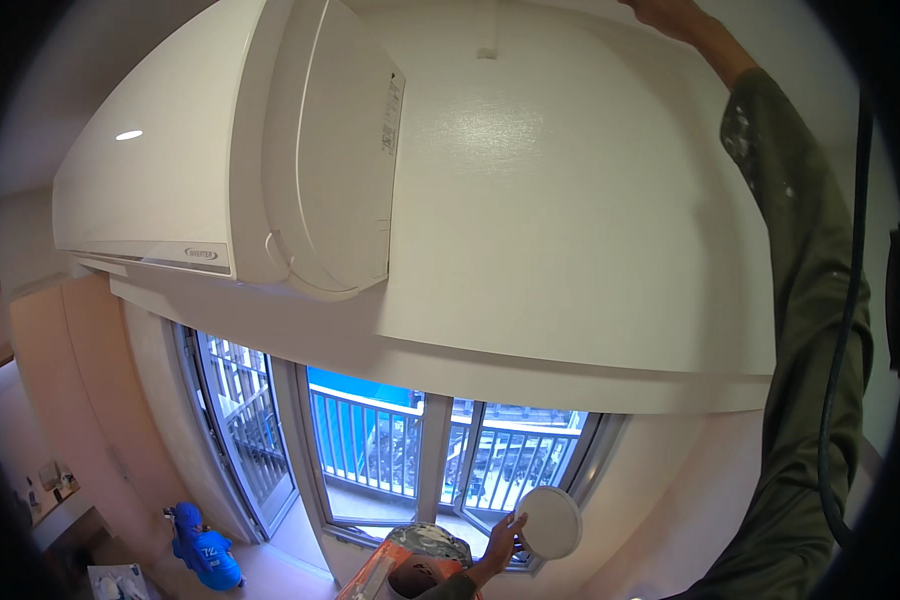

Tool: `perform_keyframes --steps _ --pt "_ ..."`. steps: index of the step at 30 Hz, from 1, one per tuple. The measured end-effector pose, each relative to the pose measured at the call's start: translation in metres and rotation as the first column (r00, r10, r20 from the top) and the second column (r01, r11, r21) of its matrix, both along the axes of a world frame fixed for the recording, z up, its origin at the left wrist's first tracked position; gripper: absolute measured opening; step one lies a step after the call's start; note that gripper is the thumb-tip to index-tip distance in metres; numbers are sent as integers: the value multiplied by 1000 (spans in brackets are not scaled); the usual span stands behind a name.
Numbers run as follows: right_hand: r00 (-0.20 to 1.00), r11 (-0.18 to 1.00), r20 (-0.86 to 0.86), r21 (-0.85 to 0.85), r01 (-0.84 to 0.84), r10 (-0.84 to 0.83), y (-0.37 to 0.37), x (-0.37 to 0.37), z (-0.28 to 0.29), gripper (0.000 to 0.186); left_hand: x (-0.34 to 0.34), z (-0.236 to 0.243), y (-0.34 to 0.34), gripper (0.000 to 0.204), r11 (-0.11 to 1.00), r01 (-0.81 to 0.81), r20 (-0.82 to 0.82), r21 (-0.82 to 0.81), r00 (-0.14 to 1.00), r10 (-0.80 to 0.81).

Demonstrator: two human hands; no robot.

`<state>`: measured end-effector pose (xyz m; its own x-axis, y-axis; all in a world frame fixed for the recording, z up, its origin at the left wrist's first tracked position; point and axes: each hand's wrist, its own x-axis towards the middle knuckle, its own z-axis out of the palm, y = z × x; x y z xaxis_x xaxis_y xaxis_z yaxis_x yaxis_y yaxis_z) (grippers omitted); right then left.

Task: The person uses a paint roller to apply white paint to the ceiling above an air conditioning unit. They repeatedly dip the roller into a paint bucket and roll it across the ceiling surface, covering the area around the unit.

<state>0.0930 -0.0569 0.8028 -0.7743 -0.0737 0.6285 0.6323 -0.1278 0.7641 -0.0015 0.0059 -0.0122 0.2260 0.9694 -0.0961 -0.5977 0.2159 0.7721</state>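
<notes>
My right arm in an olive sleeve [805,230] with pale paint-like specks reaches up along the right side. My right hand [672,16] is at the top edge near the ceiling; its fingers are cut off by the frame, so what it holds, if anything, is hidden. My left hand is out of view. Below, a person in a camouflage cap [430,540] and orange top [375,572] is close by. That person's hand [503,543] grips a flat round white disc [550,523] by its edge; its exact kind is unclear.
A white wall-mounted air conditioner [320,150] juts out at upper left, above a ledge [570,375]. A black cable [842,360] hangs along my right arm. Glazed doors [370,450] open onto a railed balcony. A person in blue [208,555] is at lower left, by a tall wooden cabinet [95,380].
</notes>
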Motion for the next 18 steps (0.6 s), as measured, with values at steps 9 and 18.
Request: perform_keyframes --steps 9,18 --pt "999 1000 42 2 10 -10 -7 33 3 48 2 5 2 56 999 47 -13 1 999 -47" --pt "983 992 -135 -43 119 -124 -28 126 -18 43 -2 12 -5 56 1000 -4 -39 -23 999 4"
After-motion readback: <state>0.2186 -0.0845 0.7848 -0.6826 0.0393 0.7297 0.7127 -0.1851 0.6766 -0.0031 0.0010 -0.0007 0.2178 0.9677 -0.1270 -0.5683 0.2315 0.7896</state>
